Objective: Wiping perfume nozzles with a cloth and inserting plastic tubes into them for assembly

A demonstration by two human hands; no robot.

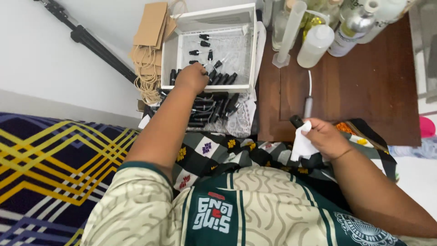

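head view: the left hand [192, 77] reaches into a white rectangular plastic tray [169, 54] that sits on the floor off the tabletop's left edge. its fingers are curled down over a row of small black dropper caps [223, 79] along the tray's near wall; the grip looks closed around one or more of them, though the fingers hide exactly what is held. a few more black caps with thin white tubes [203, 44] lie scattered toward the tray's far side, so the tray is only thinly filled. below the tray's near wall, a second heap of black caps with tubes [214, 109] lies on a patterned clear sheet.

the right hand [325, 138] hovers over the dark brown wooden tabletop [364, 91] at its near edge, its grip closed on a small black-capped bottle [297, 121] together with a white cloth [301, 146]. just beyond it a white-tubed dropper with a grey collar [308, 102] lies on the tabletop.

at the tabletop's far edge stand a tall clear measuring cylinder [287, 32], a cloudy white plastic bottle [315, 45] and several more bottles, their contents not readable.

as a judgement, the work is somewhere midway: one bottle is in hand, and many caps lie loose in both heaps.
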